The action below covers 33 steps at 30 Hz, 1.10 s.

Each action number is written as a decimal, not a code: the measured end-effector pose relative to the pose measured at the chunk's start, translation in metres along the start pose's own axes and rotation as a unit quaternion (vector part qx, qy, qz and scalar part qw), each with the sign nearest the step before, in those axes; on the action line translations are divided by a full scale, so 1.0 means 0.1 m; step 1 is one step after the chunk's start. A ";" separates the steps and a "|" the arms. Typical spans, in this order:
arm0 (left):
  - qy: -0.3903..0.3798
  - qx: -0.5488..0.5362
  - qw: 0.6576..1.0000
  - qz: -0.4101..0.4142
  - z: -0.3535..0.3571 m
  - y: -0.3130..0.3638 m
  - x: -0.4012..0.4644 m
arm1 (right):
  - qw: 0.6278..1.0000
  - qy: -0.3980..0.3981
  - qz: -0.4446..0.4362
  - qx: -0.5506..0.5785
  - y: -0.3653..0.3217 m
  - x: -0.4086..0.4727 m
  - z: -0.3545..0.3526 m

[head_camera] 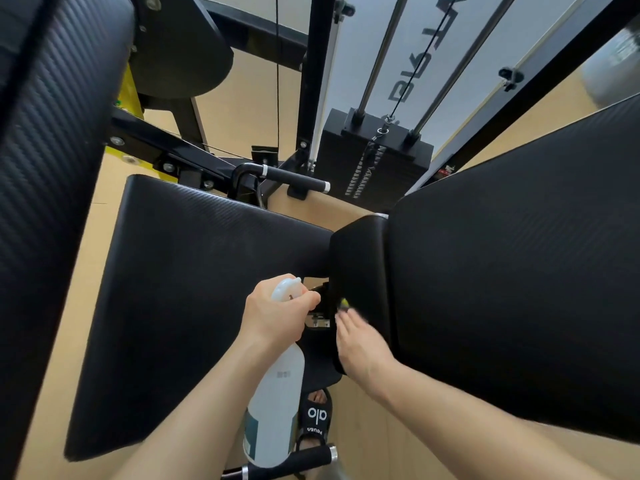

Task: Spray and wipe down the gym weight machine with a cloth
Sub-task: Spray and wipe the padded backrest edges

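Over the black seat pad [194, 271] of the weight machine, the left hand [273, 313] has its grip curled round the neck and trigger of a white spray bottle [277, 403], which hangs body-down toward the floor. The right hand [360, 341] lies with fingers fairly straight against the rounded end of the large black pad [502, 271] on the right; something yellow-green [344, 303] shows at its fingertips (too blurred to tell whether it is a cloth). Beyond stands the weight stack [374, 168].
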<state>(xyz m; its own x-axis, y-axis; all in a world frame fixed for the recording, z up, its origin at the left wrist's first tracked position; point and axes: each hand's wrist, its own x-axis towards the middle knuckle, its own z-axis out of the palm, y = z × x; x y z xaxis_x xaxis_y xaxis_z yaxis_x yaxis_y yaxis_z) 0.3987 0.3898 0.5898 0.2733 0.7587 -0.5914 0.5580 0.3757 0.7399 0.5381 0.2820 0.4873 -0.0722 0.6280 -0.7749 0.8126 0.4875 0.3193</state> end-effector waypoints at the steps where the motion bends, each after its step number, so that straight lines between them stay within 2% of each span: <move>1: 0.000 0.001 1.000 0.003 -0.01 0.01 0.01 | 0.999 -0.014 -0.034 0.009 0.00 -0.02 0.01; 3: 0.001 0.004 1.000 0.009 -0.03 0.00 0.03 | 0.996 -0.014 -0.077 0.049 0.12 0.02 -0.02; 5: 0.005 0.001 1.000 0.014 -0.03 -0.03 0.07 | 0.993 0.010 -0.082 0.085 0.32 0.15 -0.10; 14: 0.027 -0.026 0.999 -0.039 0.06 -0.31 0.36 | 0.989 0.084 0.063 0.108 1.35 1.33 -0.51; 18: 0.031 -0.024 0.997 -0.063 0.10 -0.40 0.45 | 0.994 0.053 0.098 0.021 1.24 1.42 -0.49; 21: 0.032 -0.018 0.996 -0.077 0.11 -0.39 0.44 | 0.996 0.049 0.060 -0.041 0.94 1.26 -0.31; 23: 0.031 -0.017 0.995 -0.089 0.10 -0.36 0.42 | 0.999 0.042 0.011 -0.023 0.64 1.12 -0.18; 28: 0.031 -0.020 0.996 -0.084 0.01 -0.29 0.35 | 0.988 -0.041 -0.147 0.003 -0.20 0.71 0.15; 31: 0.027 -0.014 0.997 -0.070 -0.02 -0.25 0.31 | 0.977 -0.038 -0.210 -0.005 -0.32 0.59 0.24; 33: 0.025 -0.012 0.998 -0.060 -0.02 -0.22 0.28 | 0.975 -0.043 -0.217 -0.002 -0.23 0.57 0.22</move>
<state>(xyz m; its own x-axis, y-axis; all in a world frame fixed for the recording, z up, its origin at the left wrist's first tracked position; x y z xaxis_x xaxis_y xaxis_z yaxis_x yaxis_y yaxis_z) 0.3921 0.4044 0.5572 0.1657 0.7336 -0.6591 0.5644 0.4775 0.6734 0.5286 0.2931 0.4237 -0.3605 0.3088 -0.8802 0.7138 0.6988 -0.0471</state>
